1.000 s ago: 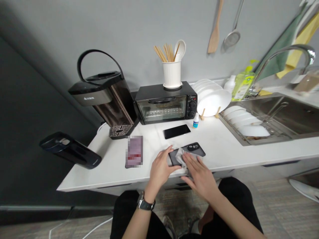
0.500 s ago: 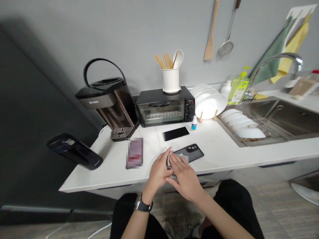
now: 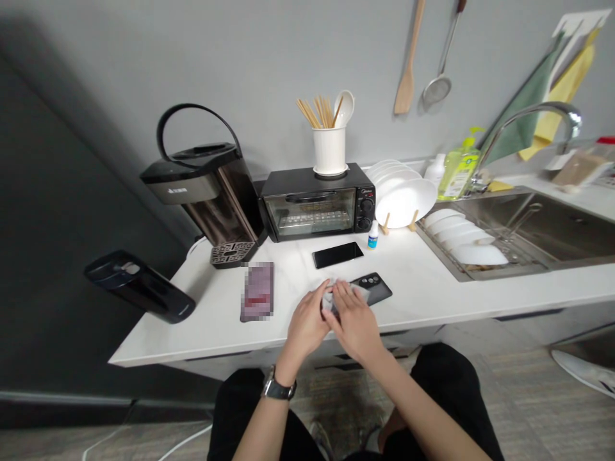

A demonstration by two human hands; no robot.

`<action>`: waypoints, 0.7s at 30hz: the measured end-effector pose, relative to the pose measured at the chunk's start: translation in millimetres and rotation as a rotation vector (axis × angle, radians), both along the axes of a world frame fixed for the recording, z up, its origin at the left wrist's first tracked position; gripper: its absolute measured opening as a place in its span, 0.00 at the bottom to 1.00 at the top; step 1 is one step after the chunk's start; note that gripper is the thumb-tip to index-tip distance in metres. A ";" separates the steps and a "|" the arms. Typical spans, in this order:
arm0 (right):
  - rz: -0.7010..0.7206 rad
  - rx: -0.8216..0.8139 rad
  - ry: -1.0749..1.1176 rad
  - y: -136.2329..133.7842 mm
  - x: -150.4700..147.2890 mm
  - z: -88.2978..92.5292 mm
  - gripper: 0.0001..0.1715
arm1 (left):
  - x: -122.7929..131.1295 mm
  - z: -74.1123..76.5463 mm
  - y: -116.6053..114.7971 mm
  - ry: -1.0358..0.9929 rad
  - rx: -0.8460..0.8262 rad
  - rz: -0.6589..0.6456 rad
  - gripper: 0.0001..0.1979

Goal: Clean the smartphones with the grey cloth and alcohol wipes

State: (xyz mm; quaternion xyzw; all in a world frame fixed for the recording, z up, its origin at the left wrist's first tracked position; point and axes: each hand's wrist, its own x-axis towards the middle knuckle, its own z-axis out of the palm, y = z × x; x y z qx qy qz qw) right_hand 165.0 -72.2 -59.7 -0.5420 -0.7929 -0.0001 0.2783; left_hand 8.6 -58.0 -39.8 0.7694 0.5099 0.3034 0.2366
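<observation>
Both hands meet at the front of the white counter [image 3: 225, 335], around a thin greyish-white cloth [image 3: 361, 294]. My left hand [image 3: 308, 320] curls at the cloth's left side. Pressed onto it from above, my right hand [image 3: 354, 322] has its fingers close together. What lies inside the cloth is hidden. Just right of my right fingers is a dark grey phone [image 3: 378, 292], back up with several round lenses, its left part covered. Behind it lie a black phone [image 3: 337, 255], glossy side up, and a small white bottle with a blue label [image 3: 373, 235].
A pixelated purplish item [image 3: 259, 291] and a dark flask [image 3: 140, 287] lie to the left. Along the wall stand a water dispenser [image 3: 211, 192], a toaster oven [image 3: 314, 208] and racked plates [image 3: 406, 202]. The sink [image 3: 548, 234] holds bowls [image 3: 464, 238].
My right hand has shifted slightly up and left, its fingers bunched closer over the cloth. Both hands still meet there. The view has tilted slightly, and the counter things stay put.
</observation>
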 end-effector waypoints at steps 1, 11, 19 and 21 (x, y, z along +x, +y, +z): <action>0.050 -0.005 0.009 -7.3 -7.2 1.6 0.36 | -1.3 -1.7 -0.5 0.001 0.008 -0.008 0.41; -0.144 0.024 -0.111 3.1 95.4 -13.0 0.35 | 3.4 2.7 2.1 -0.004 -0.005 0.027 0.47; -0.154 -0.028 -0.037 13.2 -5.1 -3.1 0.35 | -0.6 -2.9 2.8 0.030 0.039 -0.021 0.39; -0.024 -0.028 -0.014 -2.8 -21.4 -0.7 0.36 | -4.2 -6.8 2.5 0.049 0.068 -0.040 0.39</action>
